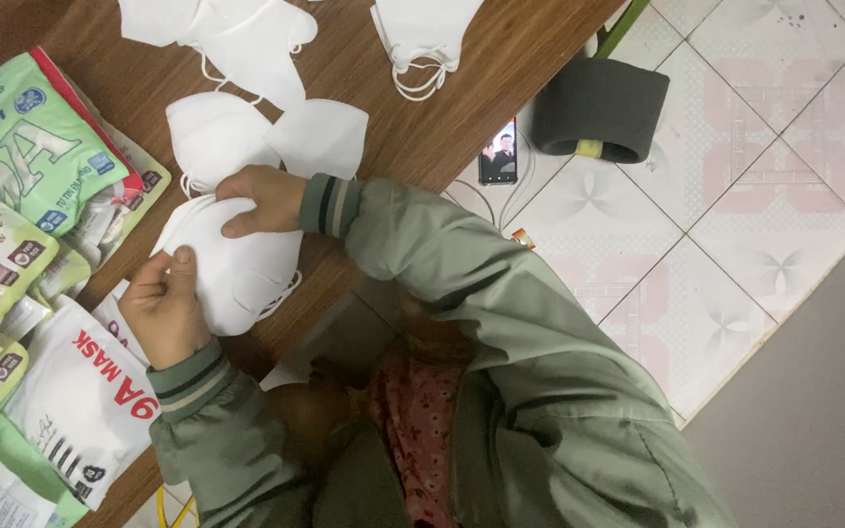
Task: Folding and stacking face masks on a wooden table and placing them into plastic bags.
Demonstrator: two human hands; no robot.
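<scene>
Left hand (pixel 163 308) and right hand (pixel 261 198) both grip stack of white masks (pixel 232 264), centre left – over wooden counter (pixel 393 127). Packaging pouches (pixel 31 196) along left edge; loose masks (pixel 246 39) – upper frame – lie unstacked.

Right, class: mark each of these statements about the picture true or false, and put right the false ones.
1. Both hands hold a stack of white masks. True: the left hand grips its lower edge and the right hand its top.
2. The table is bare metal. False: it is brown wood.
3. Green and white packets lie on the table beside the left hand. True.
4. A phone lies on the table. False: it is on the tiled floor.
5. The sleeves are red. False: they are grey-green with striped cuffs.
</scene>
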